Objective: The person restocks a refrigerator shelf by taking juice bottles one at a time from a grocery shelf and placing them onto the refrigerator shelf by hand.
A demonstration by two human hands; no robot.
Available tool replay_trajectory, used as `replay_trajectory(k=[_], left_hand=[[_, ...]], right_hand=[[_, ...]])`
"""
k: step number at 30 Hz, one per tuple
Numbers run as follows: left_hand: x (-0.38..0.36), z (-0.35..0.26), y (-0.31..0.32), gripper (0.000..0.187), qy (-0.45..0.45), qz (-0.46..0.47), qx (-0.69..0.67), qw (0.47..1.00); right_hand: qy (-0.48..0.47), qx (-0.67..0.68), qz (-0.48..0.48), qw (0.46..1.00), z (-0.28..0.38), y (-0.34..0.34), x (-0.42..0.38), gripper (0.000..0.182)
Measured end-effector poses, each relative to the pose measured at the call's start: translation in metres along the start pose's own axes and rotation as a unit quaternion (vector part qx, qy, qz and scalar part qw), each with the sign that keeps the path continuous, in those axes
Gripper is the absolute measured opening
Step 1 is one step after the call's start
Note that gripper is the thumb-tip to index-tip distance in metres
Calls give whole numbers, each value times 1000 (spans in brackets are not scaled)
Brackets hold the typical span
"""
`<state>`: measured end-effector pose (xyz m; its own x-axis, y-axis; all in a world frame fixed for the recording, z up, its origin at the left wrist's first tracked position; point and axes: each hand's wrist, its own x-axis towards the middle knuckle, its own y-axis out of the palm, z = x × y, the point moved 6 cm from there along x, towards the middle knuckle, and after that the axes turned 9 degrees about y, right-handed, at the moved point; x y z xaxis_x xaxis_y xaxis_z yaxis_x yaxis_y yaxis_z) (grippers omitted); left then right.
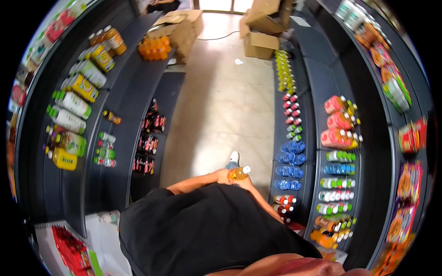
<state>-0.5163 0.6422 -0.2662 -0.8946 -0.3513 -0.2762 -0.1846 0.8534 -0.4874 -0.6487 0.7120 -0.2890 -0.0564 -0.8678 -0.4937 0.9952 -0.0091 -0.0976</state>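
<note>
In front of my black shirt, both hands are at a bottle [238, 174] of amber drink with a white cap and an orange label. The bottle is tilted, its cap pointing to the right and away from me. My left hand [223, 176] is closed around the bottle's left side. My right hand [244, 183] grips it from the near right side, with its fingers partly hidden. Below the bottle, a white shoe [235, 157] shows on the tiled floor [216, 101].
Dark shelves with bottles flank the aisle. Dark-labelled bottle packs [147, 145] sit low left; blue-wrapped bottles [290, 172] are low right. Opened cardboard boxes [261, 45] and an orange bottle pack [154, 48] are at the far end. Red packets [71, 248] lie near left.
</note>
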Motion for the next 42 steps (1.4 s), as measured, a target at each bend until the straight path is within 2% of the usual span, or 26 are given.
replay_trajectory(k=[1,2,4,6,7,8,10,11,14,15,18,19,22,23,24,25,26,27,30,31,32,34,36,38,40,42], left_hand=[[1,13,-8,82,-11,-9,-17,1000],[3,26,-17,75,-23,-19,-35,999],[7,45,-46,66,-40,-59,-34,997],[-2,28,-88,68,-97,-107,-81,986],[4,36,-98,71,-124,-109,-93,982],[10,40,-109,72,-120,-129,-109,978],[20,47,-133,73,-110,-168,-136,970],[36,68,-134,73,-74,-196,-136,968],[57,62,-177,73,-98,-166,-81,978],[58,51,-194,60,-77,-209,-111,969],[76,82,-217,42,-124,-182,-93,971],[78,90,-226,36,-140,-172,-89,971],[76,117,-245,41,-132,-215,-157,955],[74,133,-249,42,-123,-271,-169,939],[96,201,-222,48,-68,-287,-173,940],[86,208,-242,52,-64,-318,-192,926],[76,201,-256,56,-61,-345,-219,911],[74,215,-270,61,-111,-327,-189,919],[67,247,-337,62,-84,-356,-190,911],[60,253,-363,63,-123,-352,-144,917],[56,257,-391,64,-117,-370,-152,909],[52,285,-428,66,-107,-402,-171,893],[25,284,-481,71,-116,-468,-143,865],[-4,275,-535,70,-132,-470,-135,862],[-36,262,-587,68,-84,-543,-48,834],[-67,251,-632,63,-100,-589,-4,802]], right_hand=[[-9,58,73,996,8,9,22,59],[96,-13,75,992,1,7,43,56],[41,6,127,991,26,21,78,53],[54,-18,175,983,93,36,84,52],[46,-30,182,982,105,35,98,52],[37,-41,188,981,117,34,112,53],[-5,-57,176,983,85,23,174,54],[-20,-102,158,982,106,13,183,56],[28,-103,227,968,147,-2,207,48],[-3,-126,210,970,156,-6,220,48],[0,36,213,976,166,0,253,44],[35,37,237,970,169,5,266,41],[15,-28,287,958,189,28,305,44],[-1,-65,297,953,205,35,312,44],[-7,-135,292,947,210,45,327,47],[-18,-176,280,944,227,60,343,49],[-22,-217,267,939,233,66,352,51],[-27,-169,293,941,239,80,370,54],[-37,-229,292,928,270,110,432,56],[-87,-181,286,937,286,125,450,53],[-94,-211,270,935,296,130,472,52],[-105,-267,240,927,355,151,493,49],[-108,-292,271,911,401,178,522,44],[-120,-284,244,919,454,204,543,40],[-144,-225,245,932,508,228,556,39],[-192,-133,228,945,557,250,564,33]])
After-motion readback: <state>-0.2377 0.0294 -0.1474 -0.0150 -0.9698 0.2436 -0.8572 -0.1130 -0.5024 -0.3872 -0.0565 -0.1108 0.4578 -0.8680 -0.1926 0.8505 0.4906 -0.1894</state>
